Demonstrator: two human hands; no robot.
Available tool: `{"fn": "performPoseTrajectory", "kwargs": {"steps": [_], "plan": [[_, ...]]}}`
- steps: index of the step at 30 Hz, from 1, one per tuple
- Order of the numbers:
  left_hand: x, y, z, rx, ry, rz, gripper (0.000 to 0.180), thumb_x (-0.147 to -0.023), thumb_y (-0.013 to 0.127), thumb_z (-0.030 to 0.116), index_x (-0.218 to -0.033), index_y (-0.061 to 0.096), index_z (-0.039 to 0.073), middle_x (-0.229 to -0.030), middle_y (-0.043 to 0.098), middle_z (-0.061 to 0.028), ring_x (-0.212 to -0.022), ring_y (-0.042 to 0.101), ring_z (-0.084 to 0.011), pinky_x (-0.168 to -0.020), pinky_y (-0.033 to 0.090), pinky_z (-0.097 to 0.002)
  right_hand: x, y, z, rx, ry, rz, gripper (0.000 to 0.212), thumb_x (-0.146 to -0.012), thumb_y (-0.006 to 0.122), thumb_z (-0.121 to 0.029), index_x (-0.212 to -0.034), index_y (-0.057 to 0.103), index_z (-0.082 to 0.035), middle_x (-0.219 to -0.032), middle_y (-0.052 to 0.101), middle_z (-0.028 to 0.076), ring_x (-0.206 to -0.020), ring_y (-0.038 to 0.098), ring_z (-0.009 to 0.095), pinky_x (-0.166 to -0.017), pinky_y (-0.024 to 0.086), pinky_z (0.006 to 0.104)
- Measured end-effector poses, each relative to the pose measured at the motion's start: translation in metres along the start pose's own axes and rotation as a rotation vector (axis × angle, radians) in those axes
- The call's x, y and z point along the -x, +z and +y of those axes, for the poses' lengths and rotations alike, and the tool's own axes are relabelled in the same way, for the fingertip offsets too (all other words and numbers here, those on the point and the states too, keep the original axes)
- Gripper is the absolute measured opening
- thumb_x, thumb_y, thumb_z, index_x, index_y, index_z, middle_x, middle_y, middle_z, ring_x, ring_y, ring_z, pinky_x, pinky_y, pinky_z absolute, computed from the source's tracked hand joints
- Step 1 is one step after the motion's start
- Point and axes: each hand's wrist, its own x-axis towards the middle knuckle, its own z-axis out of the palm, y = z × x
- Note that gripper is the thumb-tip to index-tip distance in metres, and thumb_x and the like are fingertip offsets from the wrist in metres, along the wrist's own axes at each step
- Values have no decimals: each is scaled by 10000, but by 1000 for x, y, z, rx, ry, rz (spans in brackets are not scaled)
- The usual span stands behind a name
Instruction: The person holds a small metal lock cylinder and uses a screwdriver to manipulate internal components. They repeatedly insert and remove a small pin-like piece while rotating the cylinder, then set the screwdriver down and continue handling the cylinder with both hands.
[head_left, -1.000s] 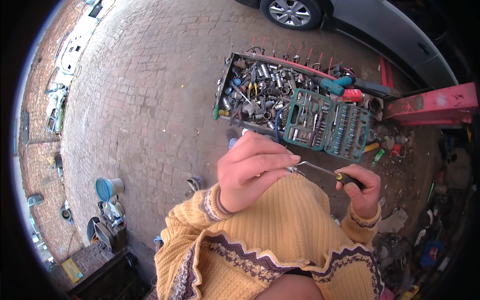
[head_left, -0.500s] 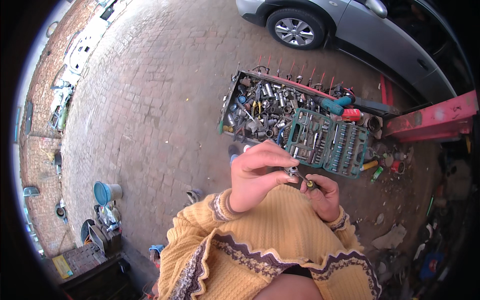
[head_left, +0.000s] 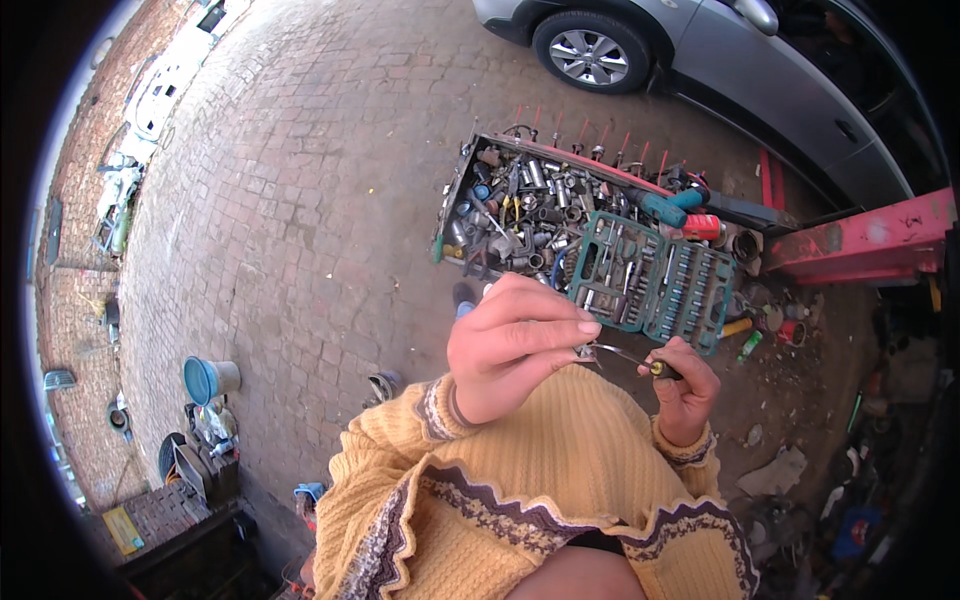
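Observation:
Between the thumb and fingers of my left hand (head_left: 515,345) is a small shiny metal part (head_left: 584,353), mostly covered by the fingertips. My right hand (head_left: 685,390) is closed on a screwdriver-like tool (head_left: 662,369) with a dark handle and a yellow band. Its thin shaft, which looks slightly curved, reaches left to the metal part; whether the tip touches it I cannot tell. Both hands are held up in front of my body. Just beyond them lies an unfolded green socket set case (head_left: 655,270) with rows of sockets and bits.
A metal tray (head_left: 448,205) full of loose sockets and tools stands beyond the case. On its right lie a teal power tool (head_left: 662,209) and a red can (head_left: 702,228). A pink-red steel beam (head_left: 865,240) and a silver car (head_left: 740,60) stand farther right. A bucket (head_left: 203,381) is at left.
My right hand has moved to the right and slightly down with the tool, baring more of its shaft. My left hand has shifted a little left, still holding the metal part.

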Motion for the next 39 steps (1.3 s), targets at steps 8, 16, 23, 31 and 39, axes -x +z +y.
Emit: {"fn": "performPoseTrajectory", "kwargs": {"steps": [8,16,23,31,39], "plan": [[-4,2,1,-18,6,-22,365,-694,773,-45,-1048,742,39,-1005,697,-84,-879,626,-244,-778,487,-340,-2,-3,1,-10,15,-19,260,-900,690,-126,-1064,670,75,-864,660,119,-766,605,183,-668,472,277],[-1,7,-4,108,-77,-14,331,-723,773,-41,-1048,732,7,-957,710,-105,-840,653,-241,-759,498,-331,0,-6,0,-326,361,-107,321,-939,665,-192,-1095,656,89,-906,665,111,-823,635,149,-733,500,270],[6,13,-3,431,-391,32,294,-759,779,-59,-1043,704,-61,-972,696,-134,-868,660,-177,-729,548,-276,8,-10,14,-577,419,-175,374,-963,636,-226,-1187,624,73,-964,680,109,-850,638,139,-754,501,257],[12,17,-1,744,-694,85,276,-782,759,-97,-1035,654,-61,-1001,669,-114,-850,690,-170,-779,588,-281,19,-42,158,161,478,301,358,-973,533,-94,-1322,562,-15,-1043,662,85,-915,618,195,-841,483,313],[16,18,1,763,-758,94,297,-766,779,-96,-971,583,-6,-974,627,-76,-840,678,-140,-749,577,-265,75,-75,299,1094,628,183,441,-884,601,-57,-1310,598,-168,-1261,564,146,-1133,543,357,-994,438,438]]}}
